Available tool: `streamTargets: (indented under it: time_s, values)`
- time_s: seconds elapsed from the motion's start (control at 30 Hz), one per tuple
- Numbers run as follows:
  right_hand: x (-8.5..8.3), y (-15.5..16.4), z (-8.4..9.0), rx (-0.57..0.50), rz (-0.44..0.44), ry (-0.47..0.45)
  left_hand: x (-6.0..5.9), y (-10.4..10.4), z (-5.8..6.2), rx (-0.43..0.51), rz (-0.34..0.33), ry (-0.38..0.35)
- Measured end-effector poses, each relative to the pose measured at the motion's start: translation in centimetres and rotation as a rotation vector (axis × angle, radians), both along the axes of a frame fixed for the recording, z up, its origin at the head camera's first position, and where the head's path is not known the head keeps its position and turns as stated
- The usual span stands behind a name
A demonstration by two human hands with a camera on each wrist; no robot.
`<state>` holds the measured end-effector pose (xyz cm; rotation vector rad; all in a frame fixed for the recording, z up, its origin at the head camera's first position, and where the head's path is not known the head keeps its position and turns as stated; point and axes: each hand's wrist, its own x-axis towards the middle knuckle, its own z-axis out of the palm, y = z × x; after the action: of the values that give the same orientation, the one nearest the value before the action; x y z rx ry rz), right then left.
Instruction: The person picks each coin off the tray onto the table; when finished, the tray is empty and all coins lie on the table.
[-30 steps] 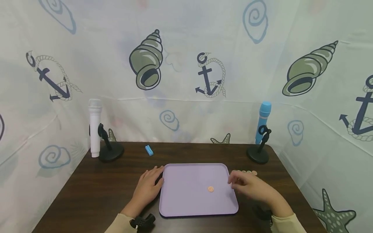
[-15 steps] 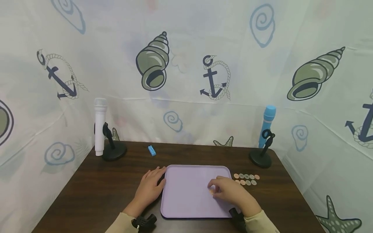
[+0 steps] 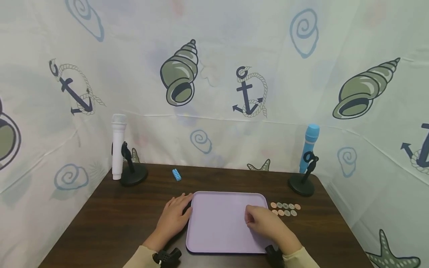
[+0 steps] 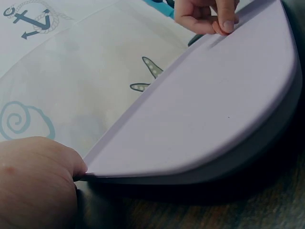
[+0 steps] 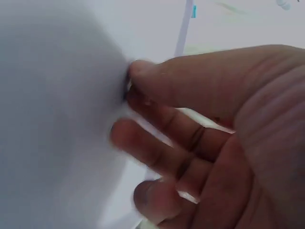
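A lilac tray (image 3: 218, 223) lies on the dark wooden table. My left hand (image 3: 172, 217) rests at its left edge, fingers extended, with the fingertips touching the rim. Over the tray's right part, my right hand (image 3: 266, 223) pinches a copper coin (image 4: 218, 29) between thumb and fingers, low against the tray surface. The head view hides that coin behind the hand; its edge shows in the left wrist view. Right of the tray, several copper and silver coins (image 3: 285, 206) lie flat in two rows.
A blue toy brick (image 3: 176, 174) lies behind the tray. A white microphone (image 3: 118, 149) with a black stand (image 3: 133, 175) is at back left. At back right are a blue microphone (image 3: 309, 145) and another black stand (image 3: 301, 184). A printed cloth hangs behind.
My right hand has moved left from beside the coin rows onto the tray and taken hold of the copper coin there. My left hand has stayed at the tray's edge.
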<state>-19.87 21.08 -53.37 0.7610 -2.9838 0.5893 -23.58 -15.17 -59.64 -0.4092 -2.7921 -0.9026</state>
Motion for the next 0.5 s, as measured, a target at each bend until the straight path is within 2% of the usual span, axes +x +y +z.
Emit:
streamTargets:
  time_s: [0.13,0.23,0.33,0.4,0.5]
  values:
    - [0.1,0.3,-0.4,-0.039,-0.065,0.027,0.2,0.0,0.1,0.001,-0.003,0.013]
    - [-0.1,0.7,-0.5,-0.112,-0.191,0.095,0.4,0.1,0.2,0.002,0.001,0.031]
    - [-0.4,1.8,-0.4,-0.241,-0.329,0.142,0.4,0.1,0.3,0.003,0.002,0.045]
    - [-0.5,3.0,-0.2,-0.325,-0.405,0.138,0.4,0.1,0.3,0.001,-0.001,0.04]
    - [-0.7,5.1,0.1,-0.42,-0.513,0.08,0.3,0.0,0.3,-0.01,-0.004,0.034]
